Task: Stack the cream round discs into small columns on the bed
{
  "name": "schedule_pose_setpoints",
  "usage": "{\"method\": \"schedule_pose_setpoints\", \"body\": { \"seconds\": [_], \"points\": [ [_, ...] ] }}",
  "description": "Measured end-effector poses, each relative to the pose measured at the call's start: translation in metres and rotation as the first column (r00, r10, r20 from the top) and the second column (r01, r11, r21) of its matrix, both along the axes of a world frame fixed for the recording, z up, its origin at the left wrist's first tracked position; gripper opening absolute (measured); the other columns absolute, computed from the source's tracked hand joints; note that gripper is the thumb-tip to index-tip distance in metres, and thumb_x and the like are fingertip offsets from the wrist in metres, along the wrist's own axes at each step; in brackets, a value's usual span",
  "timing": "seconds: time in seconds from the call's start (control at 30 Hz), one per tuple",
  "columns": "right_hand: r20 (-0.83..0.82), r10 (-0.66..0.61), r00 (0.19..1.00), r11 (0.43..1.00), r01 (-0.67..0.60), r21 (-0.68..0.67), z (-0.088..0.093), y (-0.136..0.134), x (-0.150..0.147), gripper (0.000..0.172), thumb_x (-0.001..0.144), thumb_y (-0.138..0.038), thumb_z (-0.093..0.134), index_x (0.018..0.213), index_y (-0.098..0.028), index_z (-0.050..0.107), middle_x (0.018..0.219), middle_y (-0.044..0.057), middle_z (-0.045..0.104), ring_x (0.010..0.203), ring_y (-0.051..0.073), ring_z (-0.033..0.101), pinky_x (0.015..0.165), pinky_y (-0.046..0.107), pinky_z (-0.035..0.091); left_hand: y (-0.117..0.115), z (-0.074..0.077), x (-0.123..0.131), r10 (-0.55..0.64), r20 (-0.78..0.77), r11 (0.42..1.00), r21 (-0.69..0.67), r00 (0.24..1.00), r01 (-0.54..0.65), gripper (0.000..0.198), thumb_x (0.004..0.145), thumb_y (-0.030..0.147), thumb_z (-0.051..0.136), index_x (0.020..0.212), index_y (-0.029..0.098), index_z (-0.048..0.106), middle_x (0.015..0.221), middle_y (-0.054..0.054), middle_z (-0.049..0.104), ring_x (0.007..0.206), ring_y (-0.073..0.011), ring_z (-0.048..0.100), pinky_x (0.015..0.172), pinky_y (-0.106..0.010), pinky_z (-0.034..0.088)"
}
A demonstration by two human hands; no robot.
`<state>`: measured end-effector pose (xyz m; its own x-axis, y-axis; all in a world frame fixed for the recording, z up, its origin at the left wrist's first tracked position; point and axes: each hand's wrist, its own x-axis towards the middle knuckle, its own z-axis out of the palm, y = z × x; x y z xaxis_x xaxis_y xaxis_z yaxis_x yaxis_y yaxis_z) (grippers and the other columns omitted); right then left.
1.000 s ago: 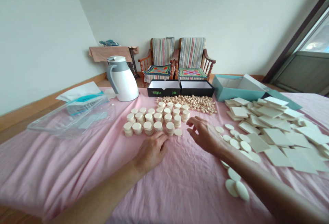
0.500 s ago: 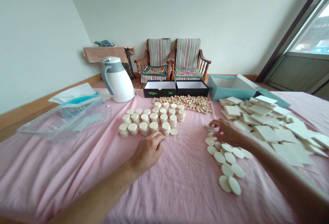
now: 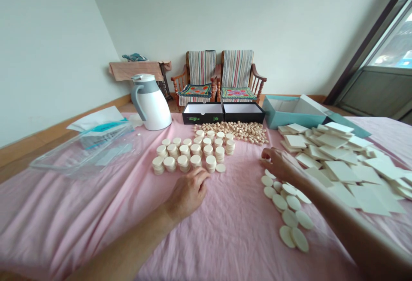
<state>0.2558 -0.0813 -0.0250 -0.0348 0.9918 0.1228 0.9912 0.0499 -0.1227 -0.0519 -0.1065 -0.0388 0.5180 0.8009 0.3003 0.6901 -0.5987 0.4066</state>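
Wrinkled pink cloth (image 3: 212,242) under disc stacks (image 3: 196,148); armchairs (image 3: 237,68) before pale wall (image 3: 206,10).

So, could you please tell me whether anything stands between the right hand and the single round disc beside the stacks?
Nothing visible does: only pink cloth lies between the right hand and the single disc. The left hand is left of the disc, outside that stretch.

Your left hand (image 3: 188,190) and forearm (image 3: 128,233), lower left, are bare; your right hand (image 3: 280,163) and arm (image 3: 341,221), lower right, likewise.
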Motion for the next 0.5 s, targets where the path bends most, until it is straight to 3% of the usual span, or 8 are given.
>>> {"method": "schedule_pose_setpoints", "body": {
  "seconds": [0.13,0.3,0.5],
  "points": [
    [0.02,0.05,0.999,0.998,-0.05,0.031,-0.001,-0.001,-0.003,0.021,0.081,-0.035,0.048,0.084,-0.018,0.061,0.082,0.008,0.063,0.074,0.018,0.057,0.062,0.025,0.034,0.0,0.0,0.0,-0.006,0.0,1.0,-0.001,1.0,0.006,0.03,0.078,0.006,0.044,0.1,0.019,0.061,0.099,-0.003,0.061,0.092,-0.0164,0.058,0.083,-0.028,0.047],
    [0.008,0.088,0.996,0.996,-0.089,0.02,-0.004,0.002,-0.004,0.014,0.076,-0.019,0.051,0.081,-0.017,0.064,0.079,0.008,0.064,0.079,0.019,0.058,0.067,0.026,0.036,-0.001,0.0,0.0,-0.007,0.001,1.0,0.001,1.0,0.007,0.032,0.077,0.004,0.044,0.1,0.019,0.06,0.098,-0.003,0.061,0.092,-0.0162,0.058,0.083,-0.027,0.047],
    [-0.231,0.282,0.931,0.959,-0.27,0.08,-0.002,-0.007,-0.028,0.021,0.078,-0.014,0.046,0.082,-0.018,0.066,0.079,0.006,0.065,0.072,0.015,0.058,0.065,0.025,0.039,-0.001,0.0,-0.001,-0.009,0.0,1.0,-0.001,1.0,0.009,0.031,0.079,0.006,0.043,0.1,0.02,0.06,0.099,-0.003,0.061,0.092,-0.0165,0.058,0.083,-0.027,0.047]
  ]
}}
